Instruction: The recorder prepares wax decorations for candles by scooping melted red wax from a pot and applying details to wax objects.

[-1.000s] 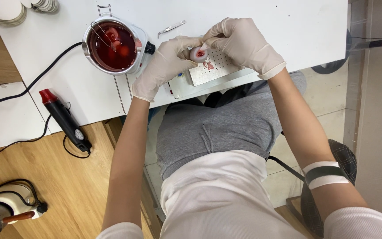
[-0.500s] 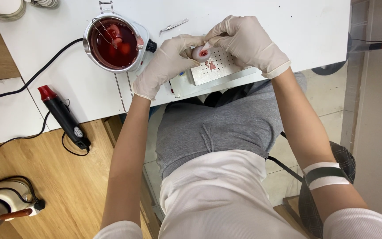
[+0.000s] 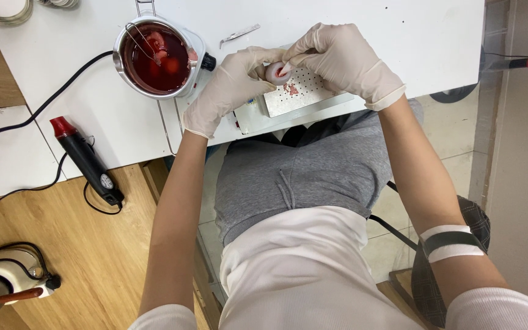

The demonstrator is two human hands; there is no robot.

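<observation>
both gloved hands raised over perforated plate; left hand and right hand grip pinching small pink piece.

Both gloved hands, left hand and right hand, crowd over the perforated metal plate. Just left, the pot of red liquid blocks that side, tweezers lying behind. Bare white table lies open to the right. The heat gun and black cords clutter the far left.

Left hand, right hand: gloved, fingertips pinched together.
</observation>
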